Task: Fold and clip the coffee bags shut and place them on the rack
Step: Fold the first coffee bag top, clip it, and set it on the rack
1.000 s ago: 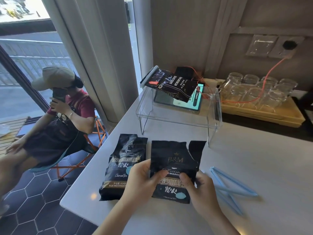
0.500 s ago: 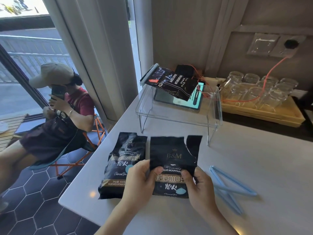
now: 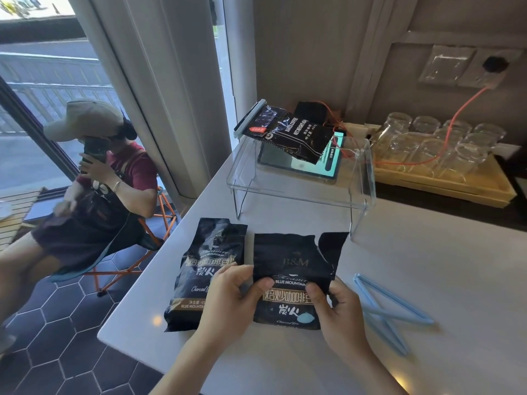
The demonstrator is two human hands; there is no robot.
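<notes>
A black coffee bag (image 3: 288, 260) with a torn open top lies flat on the white table (image 3: 427, 266). My left hand (image 3: 231, 297) pinches its left edge and my right hand (image 3: 339, 309) pinches its right side, thumbs on the front. A second black coffee bag (image 3: 208, 252) lies just to the left, untouched, partly under my left hand. Two light blue bag clips (image 3: 390, 312) lie crossed on the table to the right. On the clear acrylic rack (image 3: 299, 192) behind rests a third coffee bag (image 3: 293, 132), its end shut by a grey clip (image 3: 247, 121).
A tablet (image 3: 302, 163) lies under the rack. A wooden tray of upturned glasses (image 3: 439, 146) stands at the back right, with an orange cable (image 3: 456, 109) running to a wall socket. A person sits on a folding chair (image 3: 94, 166) left of the table's edge.
My hands have slid slightly up the middle bag, gripping nearer its mid-section. The bag's torn top lies a little flatter. The other bags and the clips have not moved.
</notes>
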